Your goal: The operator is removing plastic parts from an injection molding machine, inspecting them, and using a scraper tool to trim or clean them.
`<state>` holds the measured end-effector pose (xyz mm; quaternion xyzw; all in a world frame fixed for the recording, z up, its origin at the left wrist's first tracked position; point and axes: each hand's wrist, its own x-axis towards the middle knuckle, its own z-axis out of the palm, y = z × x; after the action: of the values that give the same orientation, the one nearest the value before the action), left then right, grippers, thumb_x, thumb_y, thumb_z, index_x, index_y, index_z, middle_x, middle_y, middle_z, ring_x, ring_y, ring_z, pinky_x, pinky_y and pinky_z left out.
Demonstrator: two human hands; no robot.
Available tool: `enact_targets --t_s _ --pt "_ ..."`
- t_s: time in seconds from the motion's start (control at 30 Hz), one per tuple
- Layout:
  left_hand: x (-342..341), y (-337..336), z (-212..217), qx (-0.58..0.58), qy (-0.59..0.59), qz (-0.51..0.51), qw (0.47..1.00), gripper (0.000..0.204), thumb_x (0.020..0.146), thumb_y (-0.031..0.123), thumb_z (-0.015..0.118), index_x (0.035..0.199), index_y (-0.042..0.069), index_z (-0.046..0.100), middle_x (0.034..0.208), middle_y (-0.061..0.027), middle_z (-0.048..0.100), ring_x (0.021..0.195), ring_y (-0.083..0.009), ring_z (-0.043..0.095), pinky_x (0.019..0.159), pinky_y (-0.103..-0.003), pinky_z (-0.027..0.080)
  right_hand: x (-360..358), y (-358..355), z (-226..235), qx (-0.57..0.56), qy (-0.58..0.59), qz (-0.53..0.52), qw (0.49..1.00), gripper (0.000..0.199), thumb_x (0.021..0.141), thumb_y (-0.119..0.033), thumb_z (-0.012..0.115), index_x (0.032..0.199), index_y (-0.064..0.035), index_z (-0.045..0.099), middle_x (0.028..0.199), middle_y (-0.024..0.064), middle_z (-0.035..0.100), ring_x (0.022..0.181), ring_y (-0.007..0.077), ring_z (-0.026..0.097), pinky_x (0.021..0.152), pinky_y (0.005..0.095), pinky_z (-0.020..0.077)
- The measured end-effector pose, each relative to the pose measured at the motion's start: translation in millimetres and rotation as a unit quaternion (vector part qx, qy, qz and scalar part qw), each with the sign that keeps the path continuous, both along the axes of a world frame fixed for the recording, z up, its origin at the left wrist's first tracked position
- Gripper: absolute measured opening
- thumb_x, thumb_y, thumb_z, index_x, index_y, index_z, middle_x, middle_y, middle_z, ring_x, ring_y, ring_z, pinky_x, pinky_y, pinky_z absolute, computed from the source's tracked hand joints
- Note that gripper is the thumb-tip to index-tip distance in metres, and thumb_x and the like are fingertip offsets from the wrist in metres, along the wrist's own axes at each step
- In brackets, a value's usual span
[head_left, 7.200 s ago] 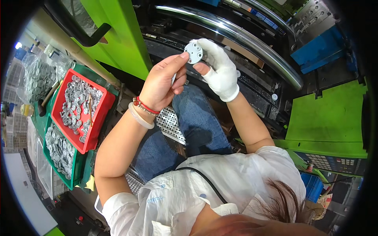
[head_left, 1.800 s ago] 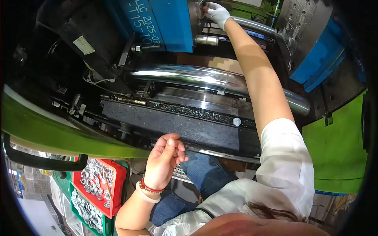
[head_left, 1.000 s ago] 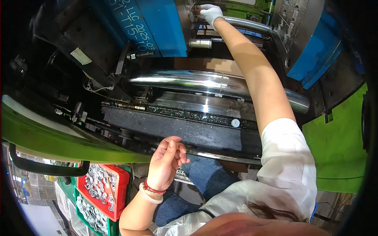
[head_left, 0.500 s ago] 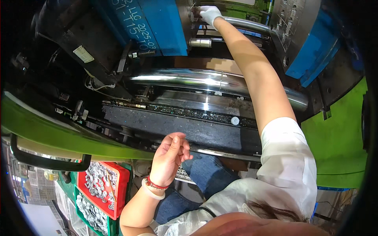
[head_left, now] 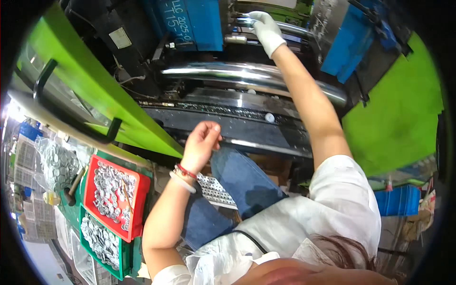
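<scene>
My right hand [head_left: 267, 32], in a white glove, is stretched into the machine between two blue mould blocks, the left block [head_left: 203, 26] and the right block [head_left: 349, 50]. It is nearer the left block, in front of a rear steel bar, with its fingers curled; what they hold, if anything, is too small to make out. Below it runs a thick shiny steel bar [head_left: 228, 71]. My bare left hand [head_left: 202, 145] hangs above my knee near the machine's front edge, fingers curled in and thumb against them, with nothing showing in it. A red bracelet and a pale band circle its wrist.
A small round pale disc [head_left: 270, 118] lies on the dark machine ledge [head_left: 228, 124]. At left stands a green door [head_left: 104, 90] with a black handle [head_left: 71, 114]. Red [head_left: 145, 190] and green [head_left: 124, 259] trays hold many metal pieces. A blue bin [head_left: 396, 202] is at right.
My right hand has drawn away from the left mould block's face, toward the right and nearer. My left hand's fingers have closed further. The whole view has shifted, showing more of the door and trays.
</scene>
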<state>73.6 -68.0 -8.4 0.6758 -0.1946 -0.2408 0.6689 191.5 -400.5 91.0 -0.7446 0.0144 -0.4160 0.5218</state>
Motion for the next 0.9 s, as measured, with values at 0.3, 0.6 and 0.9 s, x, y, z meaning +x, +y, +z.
enact_targets --t_s 0.3,0.6,0.9 --pt "9 33 -21 0.147 -0.18 0.072 0.97 0.027 0.092 0.03 0.06 0.099 0.004 0.065 0.074 0.0012 0.06 0.063 -0.0079 0.053 0.058 -0.025 0.045 -301 96 -116 0.093 0.187 0.251 0.945 0.021 0.095 -0.018 0.049 0.103 -0.0014 0.06 0.108 0.0081 0.06 0.089 0.0142 0.057 0.083 0.0292 0.0471" --pt "0 56 -29 0.118 -0.094 0.023 0.988 0.025 0.095 0.022 0.059 0.114 0.005 0.061 0.094 -0.0001 0.059 0.084 -0.0069 0.055 0.075 -0.022 0.047 -619 27 -346 -0.049 0.649 -0.099 0.753 0.03 0.082 -0.028 0.051 0.096 -0.0072 0.068 0.104 0.0221 0.064 0.101 0.0398 0.059 0.09 0.0442 0.0467" --pt "5 44 -44 0.227 -0.085 0.002 0.97 0.025 0.097 0.024 0.055 0.112 0.005 0.059 0.087 0.0019 0.055 0.077 -0.0053 0.052 0.07 -0.019 0.045 -787 19 -467 0.208 0.742 -0.452 0.45 0.048 0.078 -0.04 0.068 0.101 0.0022 0.066 0.104 0.0231 0.066 0.1 0.0338 0.065 0.082 0.041 0.0523"
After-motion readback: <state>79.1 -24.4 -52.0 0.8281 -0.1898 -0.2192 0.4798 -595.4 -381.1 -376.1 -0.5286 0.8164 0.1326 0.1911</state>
